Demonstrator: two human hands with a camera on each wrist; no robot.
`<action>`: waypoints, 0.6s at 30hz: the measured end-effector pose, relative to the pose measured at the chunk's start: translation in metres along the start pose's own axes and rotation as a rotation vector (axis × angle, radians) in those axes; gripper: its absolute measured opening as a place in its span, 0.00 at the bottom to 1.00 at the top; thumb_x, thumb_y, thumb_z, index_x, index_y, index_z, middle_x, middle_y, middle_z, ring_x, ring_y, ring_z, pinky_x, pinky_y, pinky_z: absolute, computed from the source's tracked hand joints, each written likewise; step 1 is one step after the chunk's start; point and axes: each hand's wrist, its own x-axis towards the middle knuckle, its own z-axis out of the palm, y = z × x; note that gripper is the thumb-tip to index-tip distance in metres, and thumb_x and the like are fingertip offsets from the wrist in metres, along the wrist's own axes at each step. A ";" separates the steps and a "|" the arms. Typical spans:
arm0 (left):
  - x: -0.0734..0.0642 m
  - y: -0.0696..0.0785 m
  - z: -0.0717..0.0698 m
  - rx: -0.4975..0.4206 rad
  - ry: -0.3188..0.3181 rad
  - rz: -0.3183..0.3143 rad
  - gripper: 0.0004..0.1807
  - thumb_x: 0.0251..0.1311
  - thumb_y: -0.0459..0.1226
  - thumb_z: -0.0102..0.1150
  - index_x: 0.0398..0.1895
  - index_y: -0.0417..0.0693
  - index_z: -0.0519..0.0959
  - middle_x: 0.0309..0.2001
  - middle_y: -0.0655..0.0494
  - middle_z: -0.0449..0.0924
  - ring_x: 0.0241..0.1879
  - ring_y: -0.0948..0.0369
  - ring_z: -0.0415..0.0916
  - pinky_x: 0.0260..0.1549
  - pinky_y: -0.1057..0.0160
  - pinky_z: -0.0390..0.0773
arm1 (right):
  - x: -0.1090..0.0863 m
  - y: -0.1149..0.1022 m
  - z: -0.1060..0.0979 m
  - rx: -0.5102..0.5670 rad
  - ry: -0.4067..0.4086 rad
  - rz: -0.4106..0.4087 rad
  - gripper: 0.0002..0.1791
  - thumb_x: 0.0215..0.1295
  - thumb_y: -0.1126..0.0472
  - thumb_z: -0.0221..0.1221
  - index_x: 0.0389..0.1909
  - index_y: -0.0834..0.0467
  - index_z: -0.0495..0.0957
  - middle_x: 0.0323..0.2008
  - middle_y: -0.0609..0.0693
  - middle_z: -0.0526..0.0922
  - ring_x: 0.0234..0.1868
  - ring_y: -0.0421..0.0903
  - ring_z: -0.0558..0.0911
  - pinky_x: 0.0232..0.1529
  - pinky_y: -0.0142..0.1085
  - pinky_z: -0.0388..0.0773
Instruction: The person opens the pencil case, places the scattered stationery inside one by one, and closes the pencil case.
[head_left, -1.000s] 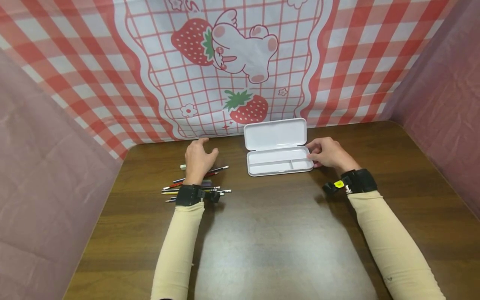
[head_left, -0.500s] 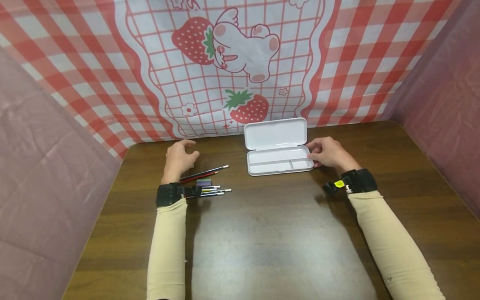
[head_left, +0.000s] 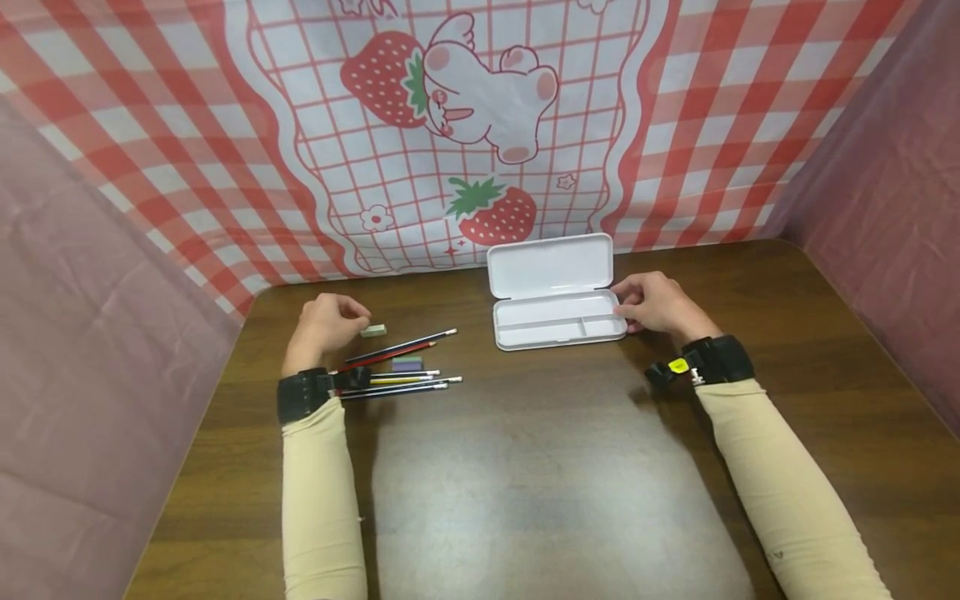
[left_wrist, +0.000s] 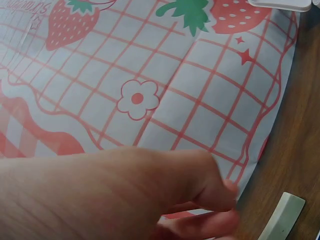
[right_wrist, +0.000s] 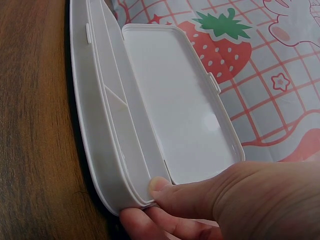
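Note:
A white pencil case (head_left: 540, 335) stands with its lid up near the back of the table. My right hand (head_left: 660, 307) grips its right end; in the right wrist view the thumb lies on the rim and the fingers are beneath. A pale green eraser (head_left: 373, 331) lies at the left. Right beside it is my left hand (head_left: 330, 323), fingers bent and holding nothing; the left wrist view shows a small gap between fingertips and eraser (left_wrist: 284, 217). Several pencils (head_left: 401, 348) lie in front, partly hidden by the left wrist, with a purple and green eraser (head_left: 407, 364) among them.
A red and white checked cloth with strawberries (head_left: 498, 215) hangs behind the wooden table (head_left: 555, 467). Pink cloths (head_left: 97, 333) close off both sides. The case's tray has a long compartment and two shorter ones.
My left hand has moved left and nearer, off the pencils, and its fingers have drawn closer together. The pale eraser and more of the pencils now show. My right hand stays on the case.

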 end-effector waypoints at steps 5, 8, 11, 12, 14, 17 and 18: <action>0.005 -0.008 0.007 0.026 -0.065 0.057 0.09 0.69 0.52 0.70 0.44 0.66 0.95 0.47 0.58 0.96 0.57 0.50 0.86 0.58 0.45 0.84 | 0.000 0.000 0.000 0.003 0.003 0.004 0.25 0.78 0.66 0.68 0.71 0.72 0.79 0.45 0.68 0.88 0.31 0.43 0.86 0.33 0.29 0.87; -0.007 0.009 0.002 0.009 -0.090 0.059 0.11 0.70 0.48 0.70 0.48 0.58 0.95 0.47 0.54 0.96 0.52 0.53 0.86 0.53 0.51 0.84 | -0.001 0.000 0.001 0.006 0.006 0.007 0.25 0.78 0.66 0.68 0.71 0.71 0.79 0.45 0.67 0.88 0.32 0.43 0.86 0.33 0.29 0.86; -0.028 0.040 -0.011 -0.030 -0.144 0.026 0.14 0.71 0.41 0.70 0.55 0.48 0.93 0.51 0.45 0.94 0.52 0.52 0.85 0.53 0.51 0.84 | -0.001 -0.001 0.001 0.009 0.009 0.008 0.25 0.78 0.66 0.68 0.71 0.71 0.79 0.45 0.66 0.88 0.32 0.43 0.86 0.32 0.29 0.86; -0.031 0.044 -0.012 -0.035 -0.143 0.028 0.14 0.70 0.39 0.71 0.55 0.46 0.93 0.51 0.44 0.94 0.50 0.52 0.85 0.51 0.51 0.84 | -0.001 0.000 0.001 0.009 0.010 0.007 0.25 0.78 0.66 0.68 0.70 0.71 0.79 0.45 0.66 0.88 0.32 0.43 0.86 0.32 0.29 0.86; -0.038 0.055 -0.017 -0.041 -0.170 0.022 0.15 0.70 0.35 0.72 0.57 0.43 0.91 0.54 0.40 0.92 0.53 0.49 0.84 0.56 0.47 0.84 | -0.001 0.000 0.002 0.008 0.011 0.006 0.25 0.78 0.66 0.68 0.70 0.71 0.79 0.45 0.66 0.87 0.32 0.43 0.86 0.32 0.29 0.86; -0.025 0.038 -0.006 -0.025 -0.128 0.056 0.14 0.65 0.35 0.75 0.52 0.50 0.93 0.50 0.47 0.94 0.52 0.52 0.86 0.55 0.49 0.84 | -0.001 0.000 0.001 0.007 0.011 0.003 0.24 0.78 0.66 0.68 0.70 0.71 0.79 0.44 0.65 0.87 0.32 0.43 0.86 0.32 0.28 0.86; -0.018 0.030 0.000 -0.015 -0.111 0.068 0.13 0.63 0.34 0.75 0.51 0.53 0.93 0.48 0.49 0.94 0.51 0.53 0.87 0.54 0.50 0.84 | -0.001 0.000 0.001 0.007 0.011 0.001 0.24 0.78 0.66 0.68 0.70 0.71 0.79 0.44 0.65 0.87 0.32 0.43 0.86 0.32 0.28 0.86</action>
